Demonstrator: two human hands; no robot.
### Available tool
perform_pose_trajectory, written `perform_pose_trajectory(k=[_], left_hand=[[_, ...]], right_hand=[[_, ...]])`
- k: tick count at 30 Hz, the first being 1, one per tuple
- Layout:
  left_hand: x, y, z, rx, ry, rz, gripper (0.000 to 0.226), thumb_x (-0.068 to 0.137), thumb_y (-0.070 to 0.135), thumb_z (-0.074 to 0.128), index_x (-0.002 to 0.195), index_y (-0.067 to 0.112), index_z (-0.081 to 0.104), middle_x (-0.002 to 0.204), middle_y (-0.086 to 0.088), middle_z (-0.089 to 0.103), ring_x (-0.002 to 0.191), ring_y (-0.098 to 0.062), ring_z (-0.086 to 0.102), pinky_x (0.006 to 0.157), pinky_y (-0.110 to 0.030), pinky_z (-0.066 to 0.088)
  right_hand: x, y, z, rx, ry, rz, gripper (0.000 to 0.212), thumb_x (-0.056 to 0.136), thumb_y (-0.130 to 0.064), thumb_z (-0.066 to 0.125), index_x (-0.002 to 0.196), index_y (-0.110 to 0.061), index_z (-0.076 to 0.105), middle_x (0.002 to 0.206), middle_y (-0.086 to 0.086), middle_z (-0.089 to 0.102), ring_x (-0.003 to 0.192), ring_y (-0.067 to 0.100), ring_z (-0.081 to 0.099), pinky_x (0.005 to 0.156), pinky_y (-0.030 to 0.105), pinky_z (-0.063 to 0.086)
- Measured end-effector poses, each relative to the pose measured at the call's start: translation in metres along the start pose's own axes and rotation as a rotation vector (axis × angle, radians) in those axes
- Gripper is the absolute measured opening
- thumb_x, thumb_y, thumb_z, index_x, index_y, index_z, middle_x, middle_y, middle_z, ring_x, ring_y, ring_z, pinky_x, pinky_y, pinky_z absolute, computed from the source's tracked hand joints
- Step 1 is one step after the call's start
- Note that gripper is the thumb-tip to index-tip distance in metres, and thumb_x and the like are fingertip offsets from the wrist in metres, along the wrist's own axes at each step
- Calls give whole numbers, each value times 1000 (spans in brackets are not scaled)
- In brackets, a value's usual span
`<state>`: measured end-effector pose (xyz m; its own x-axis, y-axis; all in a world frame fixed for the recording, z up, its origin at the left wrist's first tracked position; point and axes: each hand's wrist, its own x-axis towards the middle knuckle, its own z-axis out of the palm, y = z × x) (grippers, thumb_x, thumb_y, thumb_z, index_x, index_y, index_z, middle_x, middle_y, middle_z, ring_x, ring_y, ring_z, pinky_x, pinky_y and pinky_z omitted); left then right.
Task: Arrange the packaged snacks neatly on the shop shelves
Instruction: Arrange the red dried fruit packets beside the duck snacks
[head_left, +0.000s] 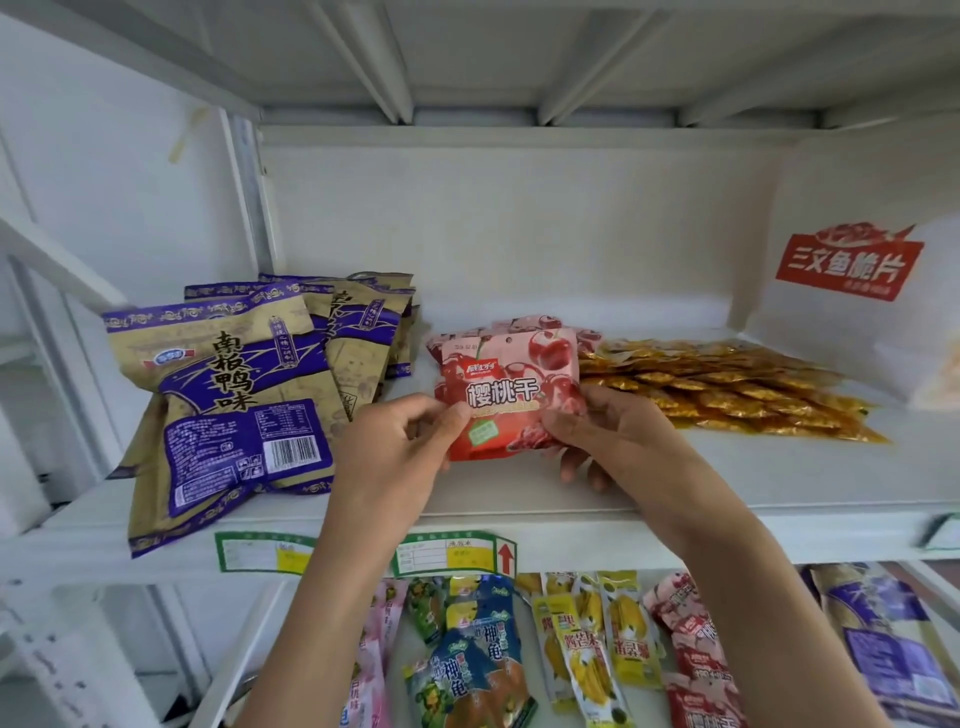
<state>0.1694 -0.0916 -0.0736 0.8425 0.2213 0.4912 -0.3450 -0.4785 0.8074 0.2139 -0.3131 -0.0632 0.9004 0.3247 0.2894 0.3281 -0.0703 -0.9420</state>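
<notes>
**Both hands squaring a cherry packet onto its stack**

The left hand (400, 447) is pinching the lower left edge of the red cherry packet (511, 397) between thumb and curled fingers, while the right hand (605, 434) is gripping the lower right corner, thumb on the face and fingers tucked underneath. The packet is being held upright just above the upper shelf (779, 467), directly in front of the pink cherry stack (524, 325) lying behind it.

To do this step well, the hands are probably best keeping the packet level, printed face outward, and lowering it so its edges line up with the stack behind rather than leaning against the neighbours. Sliding it back gently should avoid nudging the loose golden sachets.

On contents, working from near to far: the lower shelf (249, 649) is carrying blue turtle-print packets (475, 660), yellow mango packets (587, 654), pink packets and red cherry packets, several tilted and overlapping. On the upper shelf, purple and tan duck packets (234, 395) are lying fanned out to the left, one overhanging the front edge; the golden sachets (727, 387) are spreading loosely to the right. Furthest right, a large white bag (852, 291) with a red label is standing against the side wall.
</notes>
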Motion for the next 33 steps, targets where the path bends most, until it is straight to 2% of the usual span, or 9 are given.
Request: perform_pose_trajectory(k=[3, 6, 8, 12, 18, 21, 24, 29, 33], left_hand=[[1, -2, 3, 71, -45, 8, 34, 97, 49, 63, 79, 23, 73, 60, 7, 68, 61, -3, 64, 67, -28, 48], [3, -1, 6, 87, 7, -20, 25, 92, 52, 70, 101, 29, 69, 54, 21, 58, 50, 3, 53, 51, -15, 33], [5, -1, 7, 36, 47, -45, 29, 92, 51, 71, 110, 30, 61, 47, 17, 50, 44, -2, 45, 47, -18, 31], [1, -1, 5, 0, 24, -47, 23, 96, 47, 67, 110, 31, 58, 52, 4, 48, 47, -12, 41, 51, -28, 30], [1, 7, 6, -49, 41, -54, 25, 99, 43, 64, 118, 31, 52, 72, -24, 66, 61, -35, 58, 59, -33, 39], [1, 9, 6, -68, 40, -46, 31, 100, 42, 64, 123, 30, 46, 70, -12, 70, 53, -23, 56, 55, -31, 40], [-1, 14, 4, -144, 25, -112, 30, 105, 51, 49, 127, 31, 47, 84, 5, 79, 54, -15, 64, 58, -21, 47], [3, 24, 9, -227, 4, -269, 60, 101, 72, 16, 135, 40, 54, 91, 6, 80, 64, -27, 75, 58, -29, 42], [3, 26, 7, -262, 6, -277, 64, 98, 75, 15, 131, 39, 55, 94, 2, 81, 65, -26, 76, 41, -12, 40]], right_hand=[[4, 0, 4, 36, 74, 40, 15, 102, -23, 66, 114, -16, 71, 83, 5, 74, 61, 11, 59, 47, 21, 40], [13, -9, -1, 177, 230, 57, 14, 100, -22, 68, 104, -8, 70, 80, 7, 71, 59, 14, 53, 43, 21, 34], [25, -20, -4, 181, 335, -4, 17, 98, -24, 69, 92, -8, 68, 70, 5, 64, 53, 13, 46, 42, 21, 28], [48, -48, 18, -124, 244, -187, 37, 96, -25, 70, 67, -3, 64, 56, -4, 58, 50, 11, 45, 49, 24, 30], [60, -59, 27, -439, 250, -333, 53, 98, -44, 67, 67, -1, 65, 63, 17, 68, 52, 30, 60, 47, 36, 40], [60, -48, 42, -532, 250, -330, 52, 98, -48, 65, 66, -6, 65, 59, 7, 68, 56, 28, 67, 50, 45, 52], [56, -41, 48, -586, 268, -415, 53, 100, -52, 61, 59, -18, 55, 48, -4, 55, 45, 18, 52, 45, 36, 38], [50, -30, 58, -755, 264, -629, 54, 103, -60, 50, 61, -29, 38, 51, -8, 40, 48, 10, 42, 48, 31, 28], [45, -23, 57, -854, 193, -768, 45, 104, -59, 47, 70, -32, 36, 61, -14, 37, 53, 8, 38, 49, 31, 29]])
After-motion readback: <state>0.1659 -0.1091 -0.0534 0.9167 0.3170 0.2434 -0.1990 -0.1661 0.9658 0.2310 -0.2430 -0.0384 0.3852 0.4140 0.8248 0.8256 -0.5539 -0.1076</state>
